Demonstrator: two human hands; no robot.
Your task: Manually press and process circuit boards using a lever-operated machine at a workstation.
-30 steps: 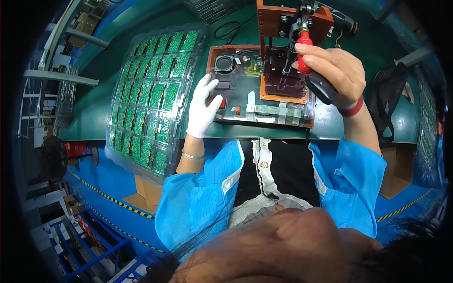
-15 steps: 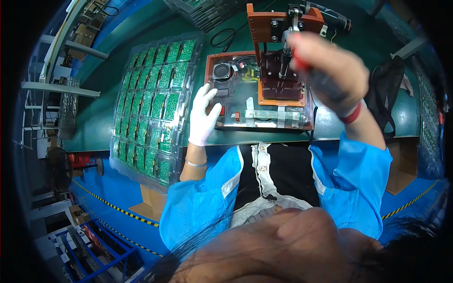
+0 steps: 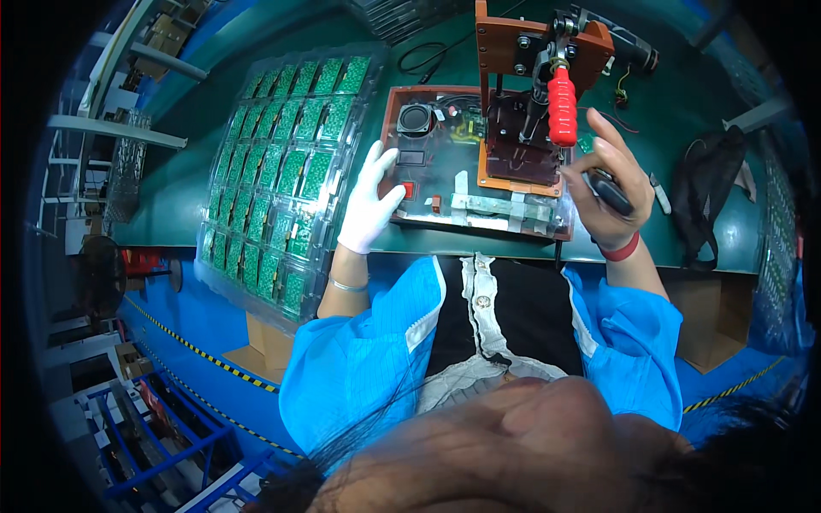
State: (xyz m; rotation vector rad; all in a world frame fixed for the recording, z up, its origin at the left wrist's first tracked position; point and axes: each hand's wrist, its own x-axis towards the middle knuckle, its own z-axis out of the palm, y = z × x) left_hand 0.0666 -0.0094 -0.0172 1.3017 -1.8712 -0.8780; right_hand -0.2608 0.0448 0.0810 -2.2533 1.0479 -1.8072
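Observation:
My left hand [image 3: 369, 201], in a white glove, rests with fingers apart at the left edge of a test fixture box [image 3: 428, 184], near its red switch [image 3: 409, 190]. A toggle clamp with a red handle [image 3: 562, 107] is mounted on the orange frame [image 3: 505, 51] above the box; the handle points down. Just right of the handle and apart from it is my bare right hand [image 3: 611, 184]. Its index finger is raised, and a dark, rounded object [image 3: 609, 192] is held in the palm; its kind is unclear. Under the clamp sits a dark pressing block [image 3: 523, 158].
Left of the box lies a clear plastic tray [image 3: 329, 184] of several green circuit boards [image 3: 295, 162]. A black cable [image 3: 423, 60] curls behind the box. To the right are a black bag [image 3: 705, 184] and a small white-grey object [image 3: 660, 195] on the green table [image 3: 171, 205].
My right hand has let go of the red clamp handle and moved down and to the right of it. The handle now hangs in plain view. My left hand stays by the box edge.

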